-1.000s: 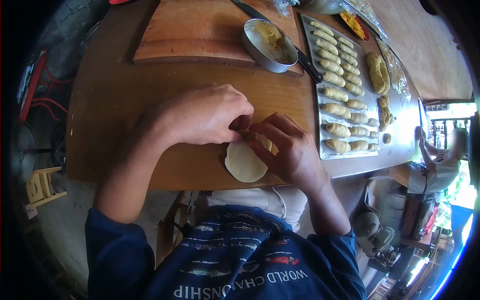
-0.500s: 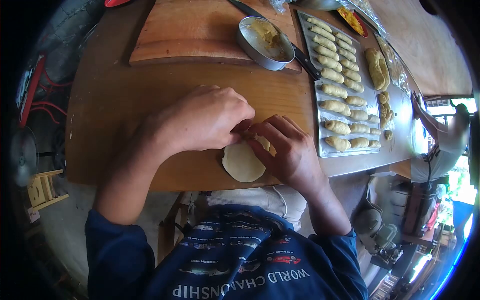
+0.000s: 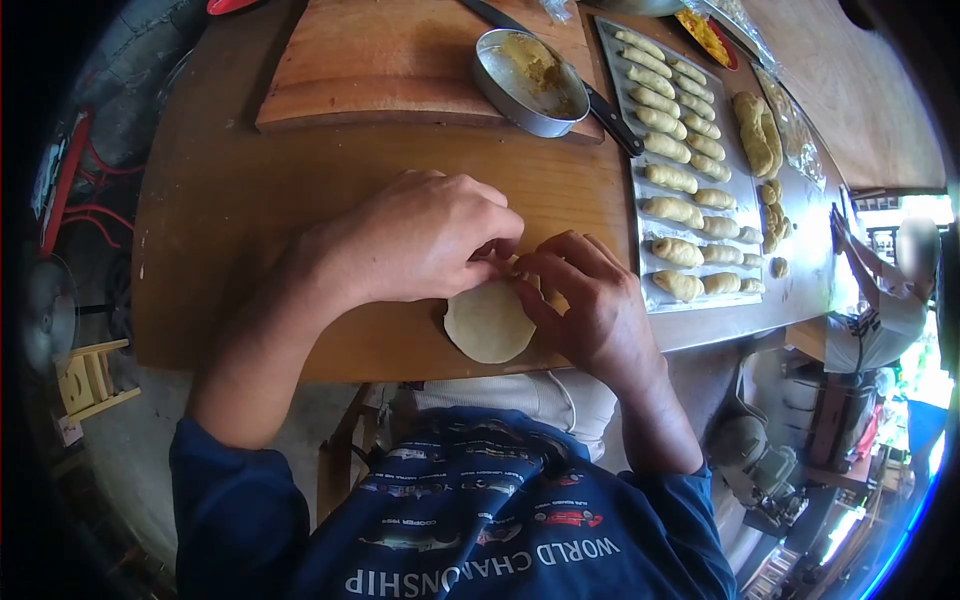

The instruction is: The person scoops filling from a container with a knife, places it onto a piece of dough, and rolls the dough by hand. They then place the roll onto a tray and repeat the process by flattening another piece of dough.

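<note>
Head view: we're right over the counter [image 3: 230,240], and everything turns on the far edge of the pale round of dough [image 3: 487,332]. It lies flat near the counter's front edge, between us and our fingertips, so most of the disc spreads back towards our body from where we have hold of it. No long axis to read here, folks: what shows is close to a circle, its far part tucked under our hands.

Our left hand [image 3: 420,235] comes in over the far left side, fingers drawn narrow, pinching at that far edge. Our right hand [image 3: 600,310] meets it from the right, index finger and thumb curved in, tips closed on the same small gathered bit, the thumb just over the disc's right side. Which hand is nearer? Neither, we'd say: both are touching the dough, and the two sets of fingertips sit side by side. Exactly how the dough folds between them, we can't tell.

Off to our right, well apart from the disc, rolls [image 3: 672,179] line the tray [image 3: 712,302], mostly lying crosswise; beyond our hands, the metal tin [image 3: 545,126] sits beside the knife [image 3: 615,125] at the wooden board [image 3: 370,70]
</note>
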Tool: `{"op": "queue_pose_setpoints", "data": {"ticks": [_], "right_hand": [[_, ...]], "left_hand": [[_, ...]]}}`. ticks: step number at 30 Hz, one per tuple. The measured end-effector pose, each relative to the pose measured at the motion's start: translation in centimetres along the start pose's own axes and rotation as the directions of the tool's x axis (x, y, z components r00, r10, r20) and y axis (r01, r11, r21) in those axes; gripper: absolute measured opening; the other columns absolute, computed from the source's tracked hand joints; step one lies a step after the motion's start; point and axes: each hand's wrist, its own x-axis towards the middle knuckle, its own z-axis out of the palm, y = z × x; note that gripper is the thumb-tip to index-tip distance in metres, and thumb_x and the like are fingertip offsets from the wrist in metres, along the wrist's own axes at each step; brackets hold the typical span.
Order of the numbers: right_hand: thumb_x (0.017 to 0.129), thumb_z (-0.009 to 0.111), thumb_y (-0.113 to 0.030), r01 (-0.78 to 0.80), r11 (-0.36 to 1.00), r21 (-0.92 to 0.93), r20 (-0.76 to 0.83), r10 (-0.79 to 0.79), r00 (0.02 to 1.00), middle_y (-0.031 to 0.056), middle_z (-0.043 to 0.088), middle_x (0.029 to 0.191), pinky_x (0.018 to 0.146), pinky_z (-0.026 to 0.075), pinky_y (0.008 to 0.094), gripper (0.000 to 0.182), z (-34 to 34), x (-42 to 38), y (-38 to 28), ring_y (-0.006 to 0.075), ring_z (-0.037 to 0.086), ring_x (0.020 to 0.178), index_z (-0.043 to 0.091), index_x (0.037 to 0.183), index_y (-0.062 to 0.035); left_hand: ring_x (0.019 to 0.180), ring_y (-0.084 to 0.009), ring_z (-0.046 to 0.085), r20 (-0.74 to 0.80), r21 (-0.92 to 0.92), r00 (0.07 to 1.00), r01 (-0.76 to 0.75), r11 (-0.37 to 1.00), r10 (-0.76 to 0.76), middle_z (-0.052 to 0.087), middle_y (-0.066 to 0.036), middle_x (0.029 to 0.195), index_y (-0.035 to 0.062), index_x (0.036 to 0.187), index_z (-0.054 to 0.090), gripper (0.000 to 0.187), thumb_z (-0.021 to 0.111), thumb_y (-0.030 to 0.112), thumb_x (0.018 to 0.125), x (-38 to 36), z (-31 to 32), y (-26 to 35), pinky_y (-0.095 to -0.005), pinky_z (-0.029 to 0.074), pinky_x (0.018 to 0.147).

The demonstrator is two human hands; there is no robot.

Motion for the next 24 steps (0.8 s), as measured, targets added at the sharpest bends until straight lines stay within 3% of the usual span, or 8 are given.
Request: {"op": "queue_pose_setpoints", "data": {"ticks": [2, 11, 21, 24], "right_hand": [[0.095, 0.088, -0.015, 0.007, 0.999, -0.032, -0.042, -0.009, 0.999, 0.0091, 0.072, 0.106, 0.087, 0.065, 0.0452, 0.02, -0.1, 0.0, -0.2, 0.0313, 0.076, 0.102, 0.079, 0.112, -0.0078], [0.094, 0.086, -0.015, -0.101, 0.995, 0.005, -0.055, 0.101, 0.993, 0.0083, 0.072, 0.105, 0.083, 0.063, 0.0467, 0.021, 0.7, -0.2, -1.6, 0.0327, 0.074, 0.098, 0.076, 0.112, -0.009], [0.094, 0.085, -0.013, -0.083, 0.996, -0.042, -0.105, 0.078, 0.991, 0.009, 0.073, 0.107, 0.084, 0.063, 0.0454, 0.014, 0.9, -0.7, -0.7, 0.0321, 0.074, 0.099, 0.08, 0.106, -0.0084], [0.093, 0.087, -0.013, -0.08, 0.996, -0.033, -0.142, 0.074, 0.987, 0.0086, 0.073, 0.108, 0.084, 0.063, 0.0452, 0.016, 1.0, -0.8, -0.8, 0.0315, 0.074, 0.099, 0.08, 0.107, -0.0082]], "left_hand": [[0.097, -0.0358, 0.078, -0.08, -0.041, 0.996, -0.032, 0.999, 0.028, 0.077, -0.012, 0.099, 0.0048, 0.098, 0.079, 0.017, 0.085, 0.021, 0.096, 0.0, 0.3, 0.0, -0.05, 0.061, 0.087], [0.096, -0.0367, 0.077, -0.024, -0.015, 1.0, -0.003, 1.0, 0.002, 0.076, -0.012, 0.097, 0.005, 0.096, 0.078, 0.016, 0.085, 0.02, 0.096, 0.2, 0.2, 0.1, -0.0505, 0.06, 0.086], [0.1, -0.0364, 0.078, -0.087, -0.057, 0.996, -0.028, 0.998, 0.023, 0.078, -0.012, 0.104, 0.0055, 0.1, 0.082, 0.013, 0.084, 0.018, 0.096, 0.1, 0.5, 0.2, -0.0498, 0.062, 0.09], [0.101, -0.0362, 0.079, -0.022, -0.035, 1.0, 0.0, 0.999, -0.001, 0.078, -0.012, 0.106, 0.006, 0.104, 0.083, 0.014, 0.084, 0.018, 0.096, 0.2, 0.3, 0.4, -0.0498, 0.062, 0.092]]}}
